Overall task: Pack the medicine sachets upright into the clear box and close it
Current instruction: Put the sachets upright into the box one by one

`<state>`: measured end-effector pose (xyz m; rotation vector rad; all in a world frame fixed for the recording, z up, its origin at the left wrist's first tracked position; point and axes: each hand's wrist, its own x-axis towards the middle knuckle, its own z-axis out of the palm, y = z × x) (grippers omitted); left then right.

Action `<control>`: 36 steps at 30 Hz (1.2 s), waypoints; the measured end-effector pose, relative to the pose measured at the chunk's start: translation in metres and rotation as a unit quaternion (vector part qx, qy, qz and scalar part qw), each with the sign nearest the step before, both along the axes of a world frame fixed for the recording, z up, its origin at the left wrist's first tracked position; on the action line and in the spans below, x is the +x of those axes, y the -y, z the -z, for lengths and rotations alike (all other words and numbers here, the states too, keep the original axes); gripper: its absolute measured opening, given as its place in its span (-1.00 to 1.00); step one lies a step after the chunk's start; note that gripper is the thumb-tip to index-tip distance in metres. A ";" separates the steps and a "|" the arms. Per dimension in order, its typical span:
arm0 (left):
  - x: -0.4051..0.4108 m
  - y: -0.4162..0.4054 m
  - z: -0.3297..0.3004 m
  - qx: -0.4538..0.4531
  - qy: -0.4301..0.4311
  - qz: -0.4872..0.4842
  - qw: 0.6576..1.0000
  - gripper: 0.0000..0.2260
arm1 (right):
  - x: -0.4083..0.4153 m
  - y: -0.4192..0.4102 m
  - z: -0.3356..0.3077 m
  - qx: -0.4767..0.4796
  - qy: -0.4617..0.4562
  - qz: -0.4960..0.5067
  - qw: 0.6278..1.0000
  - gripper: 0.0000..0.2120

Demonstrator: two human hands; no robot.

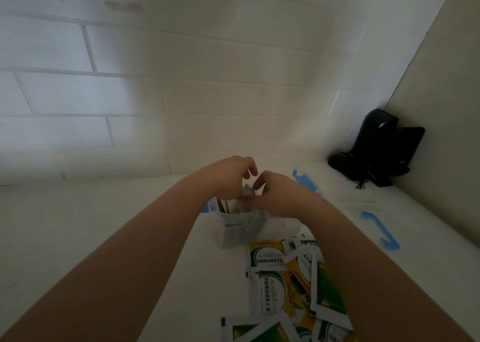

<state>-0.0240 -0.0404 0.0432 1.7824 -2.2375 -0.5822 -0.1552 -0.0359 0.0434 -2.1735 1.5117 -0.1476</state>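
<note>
Both hands, left (228, 179) and right (279, 194), fingers curled, pinching sachets (246, 193) upright over clear box (240, 228), loose sachets (283, 282) nearby on tabletop (104, 224)

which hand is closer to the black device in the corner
Right. The right hand works over the clear box on the side facing the black device; the left hand is beside it, one hand farther from the corner.
</note>
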 end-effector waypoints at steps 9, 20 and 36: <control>0.005 -0.039 -0.009 -0.188 -0.237 -0.030 0.953 -0.63 | -0.029 -0.026 -0.014 -0.098 0.363 0.078 0.923 -0.93; -0.025 -0.129 0.064 -0.023 -0.064 -0.001 0.998 -0.78 | -0.075 -0.103 0.057 -0.107 0.042 -0.036 0.993 -0.66; -0.027 -0.129 0.092 -0.063 -0.214 -0.067 0.972 -0.84 | -0.060 -0.099 0.079 -0.134 0.196 -0.010 0.971 -0.70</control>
